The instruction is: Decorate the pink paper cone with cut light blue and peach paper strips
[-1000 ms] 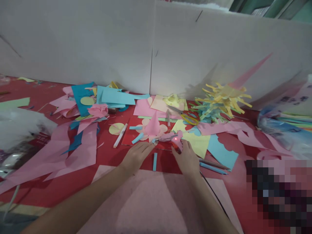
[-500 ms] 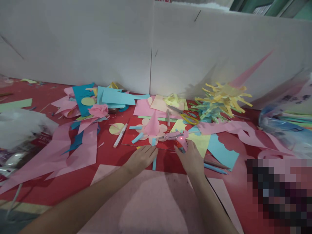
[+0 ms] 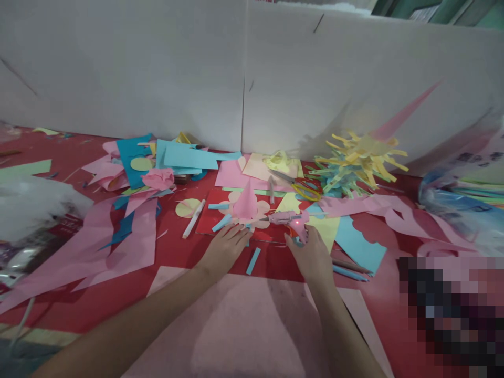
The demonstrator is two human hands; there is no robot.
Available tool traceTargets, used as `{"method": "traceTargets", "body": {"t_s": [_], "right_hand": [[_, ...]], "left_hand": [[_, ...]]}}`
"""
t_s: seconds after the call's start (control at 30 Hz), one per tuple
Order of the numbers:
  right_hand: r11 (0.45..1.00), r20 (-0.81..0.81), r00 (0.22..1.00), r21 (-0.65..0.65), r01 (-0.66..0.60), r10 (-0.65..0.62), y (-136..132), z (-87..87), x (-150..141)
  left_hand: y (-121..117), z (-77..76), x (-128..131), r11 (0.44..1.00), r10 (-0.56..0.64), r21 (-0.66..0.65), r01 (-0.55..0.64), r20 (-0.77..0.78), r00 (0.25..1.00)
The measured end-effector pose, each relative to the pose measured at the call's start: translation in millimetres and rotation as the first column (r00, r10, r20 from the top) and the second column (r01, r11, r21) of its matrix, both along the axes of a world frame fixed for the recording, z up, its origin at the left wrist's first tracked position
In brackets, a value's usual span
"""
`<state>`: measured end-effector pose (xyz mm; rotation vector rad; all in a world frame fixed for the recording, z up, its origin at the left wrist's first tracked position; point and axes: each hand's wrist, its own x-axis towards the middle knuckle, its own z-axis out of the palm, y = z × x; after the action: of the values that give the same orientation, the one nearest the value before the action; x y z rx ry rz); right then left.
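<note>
My right hand [image 3: 313, 257] is wrapped round the handle of a pink hot glue gun [image 3: 289, 218] with a glowing red light. Its nozzle points left, towards a paper flower [image 3: 261, 207] with pale pink petals and a pink cone [image 3: 245, 202] upright at its centre. The flower lies on a red board [image 3: 208, 224]. My left hand [image 3: 225, 247] is at the flower's lower edge, its fingers closed over a short blue paper strip [image 3: 248, 242], partly hidden. Two more blue strips [image 3: 221, 223] stick out on the flower's left. A loose blue strip [image 3: 254, 261] lies nearer me.
Yellow-handled scissors [image 3: 305, 191] lie behind the glue gun. A fringed paper piece [image 3: 360, 163] with a long pink cone stands at back right. Pink and blue paper scraps [image 3: 136, 236] lie left, beside a white marker [image 3: 194, 219]. A white panel [image 3: 157, 68] rises behind.
My left hand has shifted slightly up and left, onto the flower's edge. The loose blue strip near me now lies tilted. The glue gun has moved slightly right with my right hand.
</note>
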<state>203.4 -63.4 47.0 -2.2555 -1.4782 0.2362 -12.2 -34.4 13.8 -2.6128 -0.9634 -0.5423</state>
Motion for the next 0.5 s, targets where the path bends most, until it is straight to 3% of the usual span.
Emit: {"method": "traceTargets", "body": {"t_s": [0.13, 0.27, 0.37, 0.5], "right_hand": [[1.0, -0.003, 1.0, 0.017, -0.021, 0.021, -0.3, -1.0, -2.0], [0.999, -0.002, 0.999, 0.022, -0.042, 0.042, 0.2, -3.0, -2.6], [0.999, -0.007, 0.999, 0.026, -0.04, 0.04, 1.2, -4.9, -2.0], [0.999, -0.012, 0.999, 0.025, -0.049, 0.049, 1.9, -6.4, -2.4]], "left_hand": [[-0.6, 0.5, 1.9, 0.999, 0.002, -0.045, 0.0, 0.028, 1.0], [3.5, 4.8, 2.6, 0.977, 0.145, -0.182, -0.112, 0.18, 0.973], [10.2, 10.7, 4.9, 0.921, 0.251, -0.365, -0.134, 0.294, 0.922], [15.8, 13.6, 8.5, 0.832, 0.345, -0.539, -0.13, 0.321, 0.882]]}}
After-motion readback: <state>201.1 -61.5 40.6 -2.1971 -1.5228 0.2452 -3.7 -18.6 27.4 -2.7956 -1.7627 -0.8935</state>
